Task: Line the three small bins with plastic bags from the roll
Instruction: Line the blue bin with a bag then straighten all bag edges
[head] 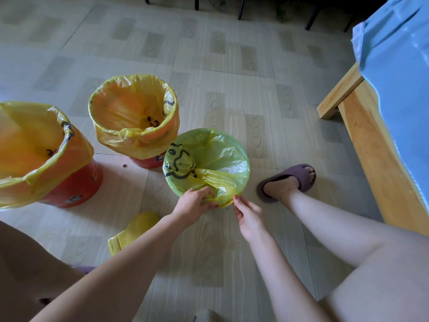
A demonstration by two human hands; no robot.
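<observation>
Three small bins stand on the floor. The near-left red bin (76, 184) and the middle red bin (148, 161) each wear a yellow plastic bag folded over the rim. The green bin (241, 149) at centre has a yellow bag (216, 175) with a black drawing spread over its mouth. My left hand (192, 206) grips the bunched edge of this bag at the bin's near rim. My right hand (247, 214) pinches the same edge just to the right. The yellow roll of bags (134, 228) lies on the floor under my left forearm.
A wooden bed frame (371, 154) with a blue sheet (399, 73) runs along the right side. My right foot in a purple slipper (287, 181) rests beside the green bin. Dark chair legs (241, 8) stand at the far edge. A small dark speck (125, 165) lies on the tiles.
</observation>
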